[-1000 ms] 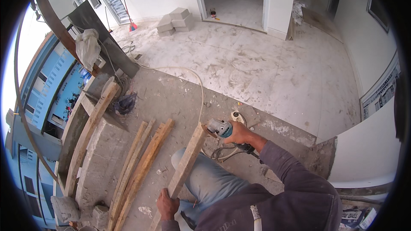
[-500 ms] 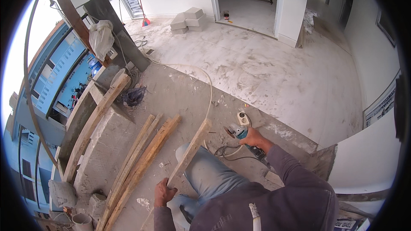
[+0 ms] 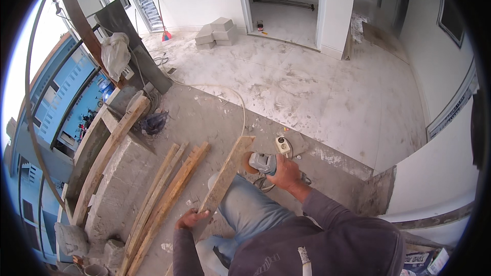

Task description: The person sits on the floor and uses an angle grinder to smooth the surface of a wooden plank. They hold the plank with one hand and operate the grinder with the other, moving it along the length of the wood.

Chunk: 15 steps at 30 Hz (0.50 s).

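My right hand [image 3: 286, 175] is wrapped round the grey and teal body of an angle grinder [image 3: 263, 163]. Its reddish-brown disc [image 3: 249, 163] stands right beside the edge of a wooden board [image 3: 228, 174], near the far end; whether the two touch I cannot tell. Lower down, my left hand [image 3: 191, 218] grips the same board, which slants up and away across my bent knee [image 3: 250, 204]. Behind the grinder a white power socket block [image 3: 283, 145] lies on the concrete, with cable near it.
Several loose timbers [image 3: 169, 199] lie to the left, beside a rough concrete ledge [image 3: 123, 174]. A pale cable [image 3: 225, 87] runs across the floor. Grey blocks [image 3: 217, 33] are stacked by the far wall. A plastic bag [image 3: 115, 55] hangs at the upper left.
The grinder has moved left to the board's edge and turned so its disc faces the wood. The board has rolled to show a broader face. The left hand has shifted slightly left and up.
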Available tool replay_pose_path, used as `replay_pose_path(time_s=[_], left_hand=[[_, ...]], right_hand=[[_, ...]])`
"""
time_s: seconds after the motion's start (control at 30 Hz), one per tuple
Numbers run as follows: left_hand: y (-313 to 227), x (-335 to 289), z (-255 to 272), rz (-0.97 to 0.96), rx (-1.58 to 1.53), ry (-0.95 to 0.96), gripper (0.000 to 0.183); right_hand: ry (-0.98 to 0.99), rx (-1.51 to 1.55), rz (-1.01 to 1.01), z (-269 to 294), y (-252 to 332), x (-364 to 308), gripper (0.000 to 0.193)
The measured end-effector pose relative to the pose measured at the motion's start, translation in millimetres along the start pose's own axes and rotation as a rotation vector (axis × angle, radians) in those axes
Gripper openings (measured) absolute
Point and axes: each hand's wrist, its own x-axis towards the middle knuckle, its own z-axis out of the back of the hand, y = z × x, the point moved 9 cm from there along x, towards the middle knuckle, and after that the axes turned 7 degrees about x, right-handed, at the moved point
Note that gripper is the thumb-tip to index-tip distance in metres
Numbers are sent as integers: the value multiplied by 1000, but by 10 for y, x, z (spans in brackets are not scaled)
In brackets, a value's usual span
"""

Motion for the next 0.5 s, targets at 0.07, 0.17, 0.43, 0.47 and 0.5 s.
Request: replay_pose_path(time_s=[0.07,0.17,0.43,0.47,0.5], left_hand=[[-27,2,-12,-11,9,-14,59],[-189,-36,-69,-29,33,-44,55],[-191,-69,-76,-66,53,-97,57],[-219,-66,-84,-71,70,-85,55],[-196,-69,-96,-75,85,-75,54]], right_hand=[[-38,-43,52,-11,113,69,71],[-91,-91,103,8,229,120,70],[-72,-148,111,-12,316,136,67],[-78,-150,122,-7,306,141,67],[-82,-150,136,-7,312,141,67]])
